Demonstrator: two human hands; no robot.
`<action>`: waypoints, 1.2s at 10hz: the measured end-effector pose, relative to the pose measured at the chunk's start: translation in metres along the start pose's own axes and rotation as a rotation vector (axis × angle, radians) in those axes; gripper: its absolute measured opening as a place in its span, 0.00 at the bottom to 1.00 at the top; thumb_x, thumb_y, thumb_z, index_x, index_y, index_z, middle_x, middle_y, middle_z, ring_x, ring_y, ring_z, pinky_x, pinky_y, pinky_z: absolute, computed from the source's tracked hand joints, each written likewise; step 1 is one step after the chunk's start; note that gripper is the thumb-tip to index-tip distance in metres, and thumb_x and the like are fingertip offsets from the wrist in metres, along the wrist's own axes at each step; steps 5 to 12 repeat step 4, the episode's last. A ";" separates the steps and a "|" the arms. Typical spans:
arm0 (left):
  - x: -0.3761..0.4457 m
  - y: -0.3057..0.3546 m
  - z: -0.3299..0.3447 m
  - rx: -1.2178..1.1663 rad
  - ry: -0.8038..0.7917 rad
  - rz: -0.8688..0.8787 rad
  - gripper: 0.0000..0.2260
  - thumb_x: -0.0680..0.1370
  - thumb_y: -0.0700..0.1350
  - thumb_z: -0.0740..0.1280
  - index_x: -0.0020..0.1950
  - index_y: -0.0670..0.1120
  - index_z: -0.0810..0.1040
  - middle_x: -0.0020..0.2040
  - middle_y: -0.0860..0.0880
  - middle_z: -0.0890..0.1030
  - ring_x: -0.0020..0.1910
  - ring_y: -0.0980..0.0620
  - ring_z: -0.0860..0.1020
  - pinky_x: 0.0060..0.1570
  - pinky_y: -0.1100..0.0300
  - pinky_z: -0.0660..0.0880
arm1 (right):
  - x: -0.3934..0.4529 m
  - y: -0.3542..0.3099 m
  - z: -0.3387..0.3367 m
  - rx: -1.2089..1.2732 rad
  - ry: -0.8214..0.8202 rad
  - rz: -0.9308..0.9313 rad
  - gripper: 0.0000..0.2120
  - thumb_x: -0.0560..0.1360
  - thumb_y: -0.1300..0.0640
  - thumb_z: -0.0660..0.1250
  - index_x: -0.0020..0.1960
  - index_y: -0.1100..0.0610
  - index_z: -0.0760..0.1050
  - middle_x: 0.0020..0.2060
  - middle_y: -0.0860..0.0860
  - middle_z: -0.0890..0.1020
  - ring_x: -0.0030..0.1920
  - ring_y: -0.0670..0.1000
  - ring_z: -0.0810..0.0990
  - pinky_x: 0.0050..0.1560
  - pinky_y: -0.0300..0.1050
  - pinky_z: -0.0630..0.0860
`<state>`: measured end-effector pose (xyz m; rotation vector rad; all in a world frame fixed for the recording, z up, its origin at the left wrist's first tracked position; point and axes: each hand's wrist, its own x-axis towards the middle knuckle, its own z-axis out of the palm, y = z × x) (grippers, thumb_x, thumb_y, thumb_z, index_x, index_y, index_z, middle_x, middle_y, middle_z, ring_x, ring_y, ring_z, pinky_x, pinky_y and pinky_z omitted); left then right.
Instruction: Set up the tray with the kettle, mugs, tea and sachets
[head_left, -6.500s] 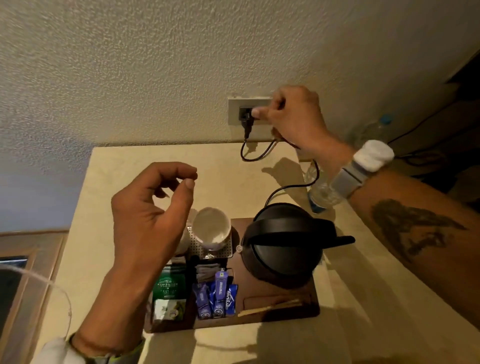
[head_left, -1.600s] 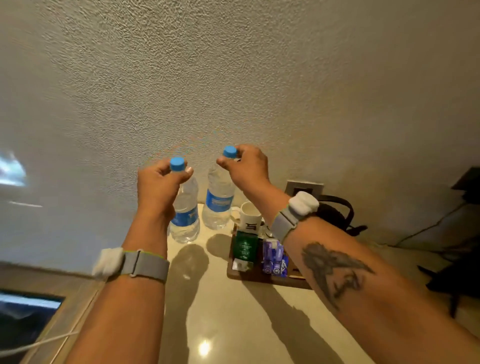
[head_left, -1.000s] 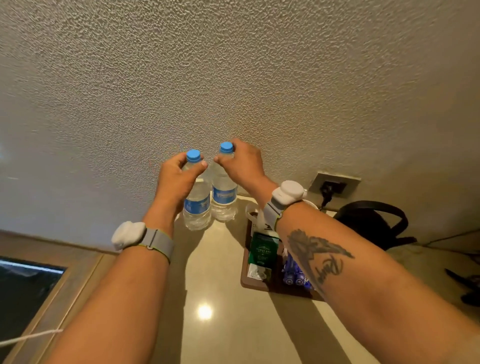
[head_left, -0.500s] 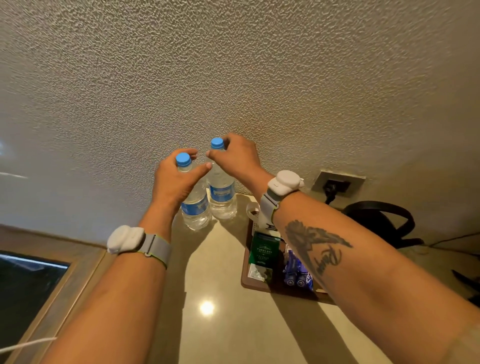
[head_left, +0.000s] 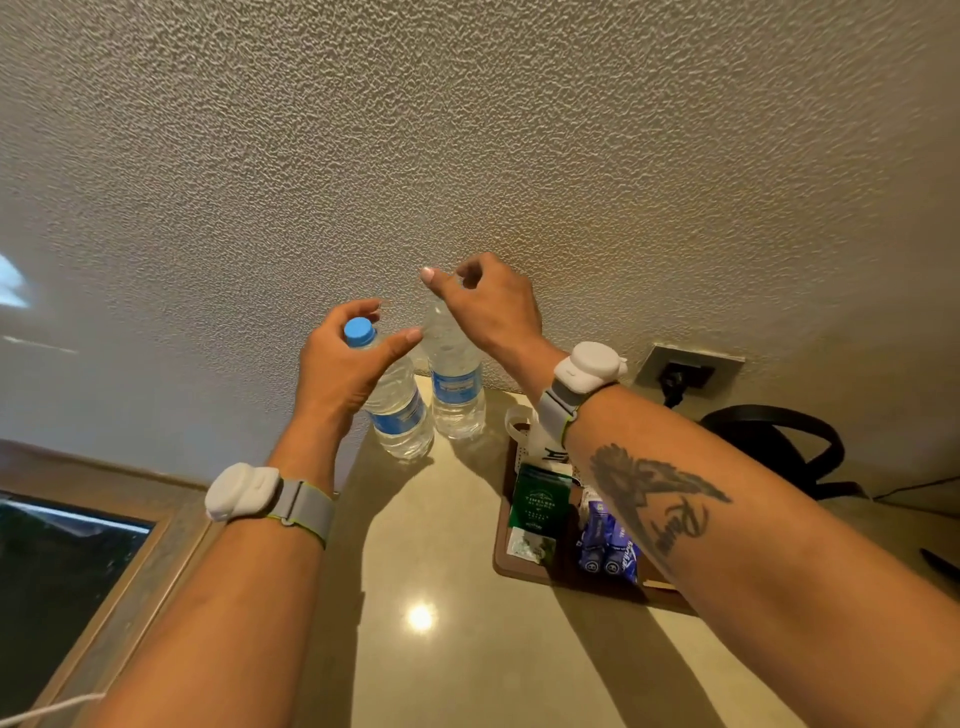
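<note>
Two clear water bottles with blue labels stand side by side on the beige counter by the wall: the left bottle (head_left: 402, 415) and the right bottle (head_left: 457, 395). My left hand (head_left: 337, 374) is cupped loosely around the left bottle's blue cap, fingers apart. My right hand (head_left: 488, 306) hovers just above the right bottle and holds nothing; it hides that cap. To the right lies the brown tray (head_left: 506, 564) with a white mug (head_left: 524, 426), a green tea packet (head_left: 537, 501) and blue sachets (head_left: 608, 545). The black kettle (head_left: 779, 436) is behind my right forearm.
A wall socket (head_left: 680, 371) with a black plug sits above the kettle. The textured wall is right behind the bottles. The counter (head_left: 441, 649) ends at a wooden frame (head_left: 156, 545) on the left, with a dark panel beyond it.
Both bottles were set down together by the wall. My right hand has come up off its bottle's cap and my left hand's grip has loosened.
</note>
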<state>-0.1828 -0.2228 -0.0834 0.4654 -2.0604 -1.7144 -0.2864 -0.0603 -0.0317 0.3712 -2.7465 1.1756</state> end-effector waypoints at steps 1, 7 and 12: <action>-0.006 0.002 -0.003 -0.007 -0.005 -0.011 0.41 0.58 0.70 0.83 0.66 0.55 0.81 0.63 0.53 0.84 0.63 0.51 0.82 0.64 0.44 0.81 | -0.010 -0.003 -0.016 0.024 0.024 0.005 0.34 0.67 0.20 0.60 0.57 0.45 0.79 0.51 0.44 0.83 0.51 0.50 0.82 0.53 0.56 0.82; -0.075 0.004 0.004 0.068 0.578 0.434 0.26 0.77 0.64 0.70 0.69 0.50 0.76 0.64 0.51 0.77 0.64 0.45 0.76 0.65 0.41 0.73 | -0.129 0.028 -0.086 0.340 0.205 -0.137 0.24 0.77 0.34 0.64 0.63 0.49 0.79 0.57 0.43 0.83 0.58 0.44 0.80 0.59 0.53 0.79; -0.075 0.004 0.004 0.068 0.578 0.434 0.26 0.77 0.64 0.70 0.69 0.50 0.76 0.64 0.51 0.77 0.64 0.45 0.76 0.65 0.41 0.73 | -0.129 0.028 -0.086 0.340 0.205 -0.137 0.24 0.77 0.34 0.64 0.63 0.49 0.79 0.57 0.43 0.83 0.58 0.44 0.80 0.59 0.53 0.79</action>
